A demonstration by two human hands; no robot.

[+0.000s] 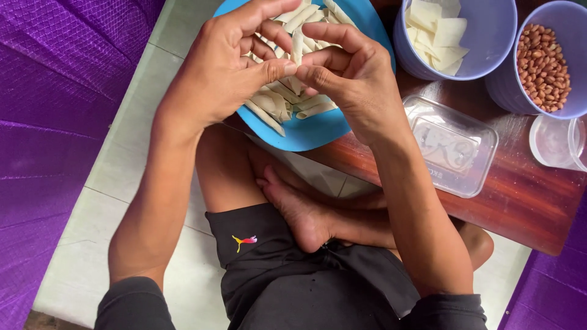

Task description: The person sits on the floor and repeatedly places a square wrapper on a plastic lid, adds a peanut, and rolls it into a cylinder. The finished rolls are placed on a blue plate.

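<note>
Head view: left hand and right hand pinched together on one pale rolled wrapper, above blue plate heaped with rolls. Right of plate: wrapper tub, peanut bowl, clear lid.

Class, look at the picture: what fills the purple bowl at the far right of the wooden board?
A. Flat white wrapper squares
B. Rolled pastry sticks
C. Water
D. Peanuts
D. The purple bowl at the right edge is filled with small reddish-brown peanuts, while the flat white squares sit in the bowl beside it and the rolled sticks lie on the blue plate.
</note>
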